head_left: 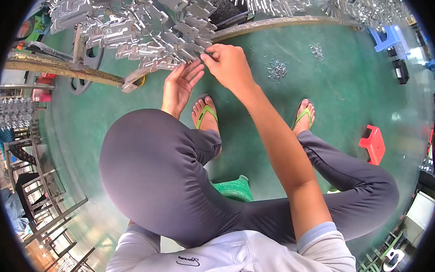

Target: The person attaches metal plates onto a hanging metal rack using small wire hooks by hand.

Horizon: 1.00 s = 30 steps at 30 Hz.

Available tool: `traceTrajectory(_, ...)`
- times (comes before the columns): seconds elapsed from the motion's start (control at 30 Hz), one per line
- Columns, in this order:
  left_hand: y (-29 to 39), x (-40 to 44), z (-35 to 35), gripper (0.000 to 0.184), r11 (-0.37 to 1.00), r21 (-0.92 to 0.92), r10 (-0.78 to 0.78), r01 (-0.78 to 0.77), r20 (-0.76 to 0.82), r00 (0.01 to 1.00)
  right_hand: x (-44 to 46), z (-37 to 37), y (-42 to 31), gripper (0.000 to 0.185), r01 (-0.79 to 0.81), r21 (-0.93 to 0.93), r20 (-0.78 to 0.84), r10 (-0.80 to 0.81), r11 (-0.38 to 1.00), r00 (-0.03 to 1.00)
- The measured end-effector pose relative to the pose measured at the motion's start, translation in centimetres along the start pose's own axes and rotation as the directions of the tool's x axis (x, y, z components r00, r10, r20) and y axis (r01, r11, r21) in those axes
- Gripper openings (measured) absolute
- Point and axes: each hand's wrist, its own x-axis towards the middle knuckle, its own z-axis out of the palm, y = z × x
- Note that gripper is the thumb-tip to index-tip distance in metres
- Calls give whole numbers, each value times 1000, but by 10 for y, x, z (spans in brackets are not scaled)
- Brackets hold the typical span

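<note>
Many bent silver metal brackets (175,38) hang in dense rows at the top of the head view. My left hand (180,86) is just under their lower edge, palm up, its fingers stretched and apart; nothing shows in it. Close by on the right, my right hand (227,64) has thumb and forefinger pinched together beside the end of the lowest brackets. A small dark bit shows at those fingertips, too small to name. Whether either hand touches a bracket, I cannot tell.
A worn beam (61,68) runs below the brackets. On the green floor lie two piles of small metal pieces, a nearer pile (276,71) and a farther pile (316,51). A red stool (373,144) and a blue stool (391,39) stand right. Beneath me is a green seat (235,188).
</note>
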Motion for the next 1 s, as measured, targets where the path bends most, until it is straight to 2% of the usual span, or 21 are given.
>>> traceTrajectory(0.1, 4, -13, 2, 42, 995, 62, -71, 74, -40, 997, -3, -16, 7, 29, 72, 18, 78, -73, 997, 994)
traceTrajectory(0.13, 3, -23, 0, 44, 983, 144, -108, 115, -58, 992, -4, -28, 13, 28, 62, -1, 138, -62, 998, 988)
traceTrajectory(0.2, 3, -35, -8, 49, 937, 299, -164, 182, -86, 983, -1, -53, 41, 33, -51, -78, 181, 65, 996, 981)
traceTrajectory(0.3, -10, -54, -35, 49, 849, 426, -273, 312, -150, 950, -8, -80, 103, 29, -95, -455, 195, 203, 886, 960)
traceTrajectory(0.37, -20, -66, -51, 44, 811, 427, -335, 400, -222, 916, -18, -73, 169, 25, -125, -680, 345, 466, 722, 815)
traceTrajectory(0.43, -30, -75, -68, 42, 797, 405, -378, 447, -243, 893, -46, -65, 195, 24, -194, -705, 399, 608, 682, 686)
traceTrajectory(0.47, -35, -79, -77, 42, 789, 394, -399, 471, -254, 881, -65, -56, 217, 21, -227, -672, 394, 600, 705, 697)
traceTrajectory(0.5, -38, -82, -81, 41, 780, 380, -422, 498, -267, 866, -85, -47, 230, 20, -213, -652, 345, 535, 727, 771)
traceTrajectory(0.53, -43, -85, -88, 40, 779, 371, -427, 505, -275, 862, -96, -39, 232, 22, -272, -624, 346, 571, 733, 744)
traceTrajectory(0.6, -49, -91, -96, 40, 778, 355, -434, 518, -292, 852, -116, -22, 239, 21, -282, -644, 313, 581, 711, 751)
traceTrajectory(0.7, -49, -96, -98, 39, 781, 347, -428, 520, -308, 850, -131, -11, 215, 21, -412, -486, 276, 582, 771, 765)
traceTrajectory(0.8, -51, -98, -92, 37, 766, 374, -406, 523, -349, 844, -128, 1, 215, 20, -393, -558, 225, 590, 731, 776)
traceTrajectory(0.83, -52, -97, -91, 37, 759, 382, -407, 527, -353, 842, -125, 8, 215, 19, -388, -597, 152, 574, 702, 805)
traceTrajectory(0.93, -58, -96, -84, 35, 746, 389, -412, 540, -366, 834, -104, 24, 208, 20, -310, -470, 66, 383, 826, 921)
traceTrajectory(1.0, -62, -93, -78, 35, 749, 379, -409, 543, -380, 830, -81, 44, 210, 21, -312, -435, 65, 375, 845, 925)
